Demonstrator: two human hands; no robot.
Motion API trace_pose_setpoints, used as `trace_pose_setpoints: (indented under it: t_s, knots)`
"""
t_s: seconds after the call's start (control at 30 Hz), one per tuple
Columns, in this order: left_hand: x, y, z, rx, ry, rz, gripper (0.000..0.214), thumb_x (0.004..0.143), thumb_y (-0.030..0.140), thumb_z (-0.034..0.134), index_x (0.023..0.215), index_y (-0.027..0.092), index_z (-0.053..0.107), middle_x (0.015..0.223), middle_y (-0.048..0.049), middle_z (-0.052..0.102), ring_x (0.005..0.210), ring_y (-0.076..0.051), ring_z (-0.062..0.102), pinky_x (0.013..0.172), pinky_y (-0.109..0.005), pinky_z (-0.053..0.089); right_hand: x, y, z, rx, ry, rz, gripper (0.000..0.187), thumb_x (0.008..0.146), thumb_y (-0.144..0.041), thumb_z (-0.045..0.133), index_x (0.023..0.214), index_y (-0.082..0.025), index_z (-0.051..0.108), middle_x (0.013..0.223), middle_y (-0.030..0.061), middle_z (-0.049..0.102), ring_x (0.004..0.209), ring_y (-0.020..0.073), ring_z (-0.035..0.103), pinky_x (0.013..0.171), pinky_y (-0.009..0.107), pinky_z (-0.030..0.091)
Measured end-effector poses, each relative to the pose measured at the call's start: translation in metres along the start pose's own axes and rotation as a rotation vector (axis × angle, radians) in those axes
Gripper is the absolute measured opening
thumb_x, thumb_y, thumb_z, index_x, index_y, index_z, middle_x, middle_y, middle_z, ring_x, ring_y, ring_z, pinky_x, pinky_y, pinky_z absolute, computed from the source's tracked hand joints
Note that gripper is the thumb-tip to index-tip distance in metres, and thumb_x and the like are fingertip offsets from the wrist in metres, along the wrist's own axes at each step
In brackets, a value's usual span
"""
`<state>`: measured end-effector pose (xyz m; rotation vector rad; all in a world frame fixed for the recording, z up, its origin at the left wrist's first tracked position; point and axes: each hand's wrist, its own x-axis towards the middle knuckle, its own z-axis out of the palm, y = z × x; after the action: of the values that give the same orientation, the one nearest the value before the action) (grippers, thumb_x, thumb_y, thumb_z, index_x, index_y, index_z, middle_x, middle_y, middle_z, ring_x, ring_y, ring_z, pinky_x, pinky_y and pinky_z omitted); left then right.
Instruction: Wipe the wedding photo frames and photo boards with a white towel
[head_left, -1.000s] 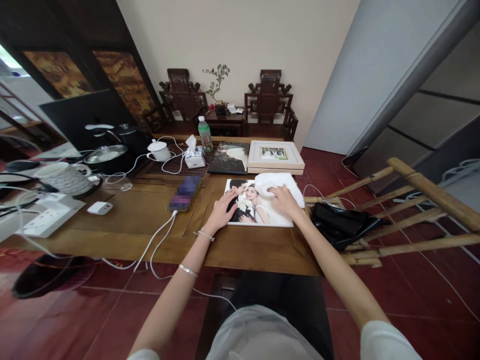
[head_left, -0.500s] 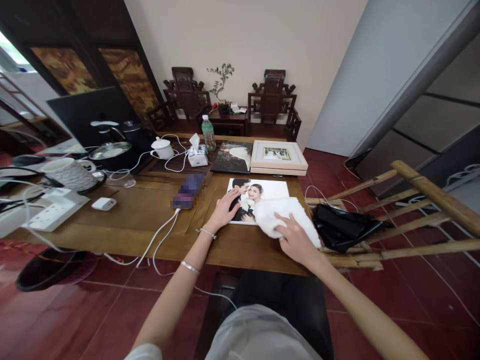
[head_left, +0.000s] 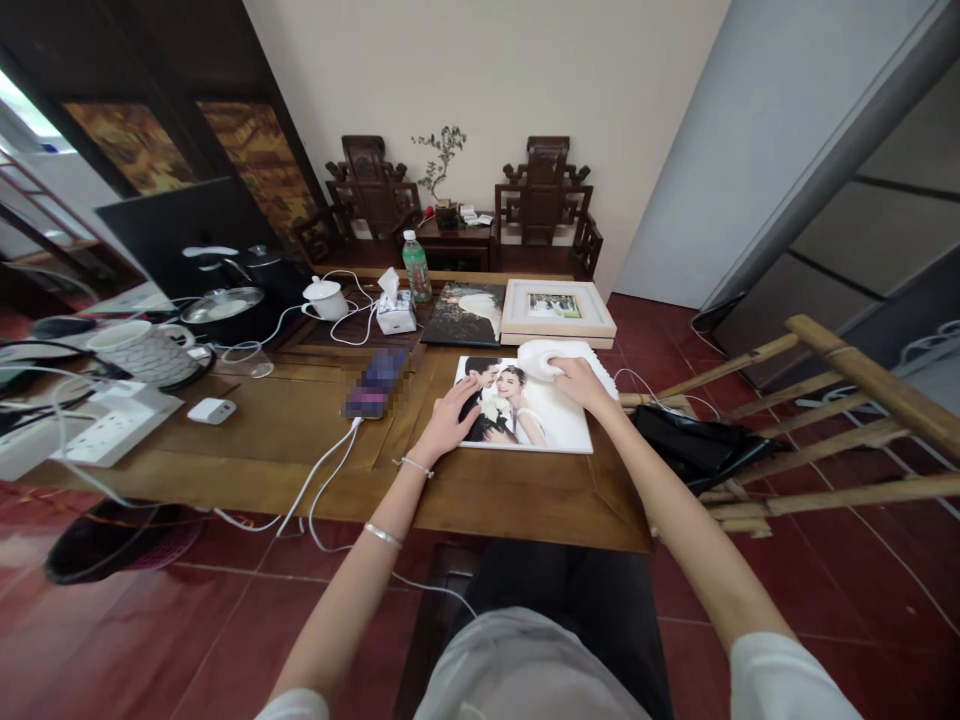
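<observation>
A wedding photo panel (head_left: 555, 425) with a white background lies flat on the wooden table (head_left: 480, 495) in front of me. My left hand (head_left: 451, 412) rests on its left edge, fingers stretched out flat. On the panel's far right corner is a fluffy white cloth (head_left: 536, 358), bunched under my right hand (head_left: 576, 380), whose fingers are closed on it. Part of the cloth hangs past the panel's right side. Just behind lie a dark photo panel (head_left: 463, 315) and a pale picture frame (head_left: 600, 315), side by side.
Left of the panel lies a phone (head_left: 375, 385) with white cables. Further left are a charger (head_left: 211, 410), a power strip (head_left: 112, 430) and a patterned mug (head_left: 131, 350). A tissue box (head_left: 396, 313) and a bottle (head_left: 416, 268) stand behind. A bamboo chair (head_left: 847, 430) is at the right.
My right hand has slid the white cloth away from me, from the panel's near right side to its far right corner, uncovering the near part. My left hand has stayed in place.
</observation>
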<state>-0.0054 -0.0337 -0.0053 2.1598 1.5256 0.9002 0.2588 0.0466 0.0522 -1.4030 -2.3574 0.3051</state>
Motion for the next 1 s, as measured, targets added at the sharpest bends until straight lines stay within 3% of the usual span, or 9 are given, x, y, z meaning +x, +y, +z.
trace_pose_setpoints:
  t_s: [0.13, 0.27, 0.43, 0.53, 0.63, 0.87, 1.0]
  knots:
    - [0.0, 0.0, 0.0, -0.011, 0.009, 0.006, 0.043, 0.093, 0.031, 0.043, 0.136, 0.025, 0.045, 0.149, -0.0073, 0.037, 0.139, -0.024, 0.029, 0.112, -0.05, 0.025, -0.023, -0.014, 0.009, -0.041, 0.007, -0.038, 0.047, 0.07, -0.004, 0.038, 0.105, -0.015, 0.068, 0.111, 0.011, 0.069, 0.108, 0.0262, 0.059, 0.1, 0.04, 0.035]
    - [0.0, -0.001, 0.001, -0.015, 0.019, 0.016, 0.044, 0.093, 0.031, 0.043, 0.136, 0.025, 0.045, 0.149, -0.0071, 0.036, 0.139, -0.023, 0.029, 0.112, -0.049, 0.024, -0.076, -0.032, 0.017, -0.059, 0.029, -0.099, 0.045, 0.068, -0.002, 0.04, 0.101, -0.013, 0.068, 0.122, 0.0163, 0.062, 0.127, 0.0264, 0.045, 0.11, 0.052, 0.022]
    - [0.001, 0.0, 0.002, -0.026, 0.012, -0.013, 0.043, 0.093, 0.03, 0.043, 0.136, 0.025, 0.046, 0.149, -0.0077, 0.037, 0.139, -0.025, 0.029, 0.111, -0.053, 0.024, -0.145, -0.05, 0.015, -0.034, -0.001, -0.218, 0.039, 0.065, -0.002, 0.043, 0.091, -0.016, 0.069, 0.133, 0.018, 0.053, 0.131, 0.0254, 0.041, 0.111, 0.055, 0.023]
    - [0.002, 0.0, 0.002, -0.044, 0.009, -0.018, 0.043, 0.092, 0.03, 0.043, 0.135, 0.025, 0.046, 0.148, -0.0076, 0.038, 0.139, -0.025, 0.03, 0.111, -0.054, 0.022, -0.158, -0.054, 0.008, 0.006, -0.03, -0.247, 0.04, 0.063, -0.002, 0.044, 0.088, -0.018, 0.07, 0.131, 0.0171, 0.055, 0.127, 0.0259, 0.046, 0.111, 0.055, 0.025]
    - [0.003, -0.002, 0.002, -0.067, 0.016, -0.006, 0.043, 0.092, 0.031, 0.045, 0.135, 0.025, 0.047, 0.148, -0.0073, 0.039, 0.139, -0.024, 0.03, 0.113, -0.052, 0.022, -0.141, -0.048, 0.002, 0.023, -0.029, -0.228, 0.042, 0.062, -0.002, 0.043, 0.09, -0.02, 0.07, 0.128, 0.013, 0.059, 0.121, 0.0246, 0.052, 0.11, 0.051, 0.029]
    - [0.007, -0.007, 0.003, -0.087, 0.031, 0.024, 0.043, 0.092, 0.033, 0.045, 0.133, 0.022, 0.049, 0.147, -0.008, 0.039, 0.138, -0.022, 0.031, 0.115, -0.045, 0.022, -0.051, -0.02, 0.002, -0.075, -0.033, -0.07, 0.049, 0.066, -0.005, 0.041, 0.105, -0.017, 0.069, 0.109, 0.0086, 0.069, 0.104, 0.0253, 0.059, 0.098, 0.039, 0.04]
    - [0.009, -0.007, 0.001, -0.096, 0.025, 0.037, 0.043, 0.092, 0.034, 0.045, 0.134, 0.023, 0.049, 0.147, -0.0075, 0.039, 0.139, -0.021, 0.031, 0.115, -0.045, 0.022, -0.014, -0.005, 0.004, -0.091, -0.008, 0.0, 0.045, 0.071, -0.008, 0.041, 0.106, -0.017, 0.068, 0.107, 0.0085, 0.069, 0.1, 0.0251, 0.06, 0.087, 0.032, 0.043]
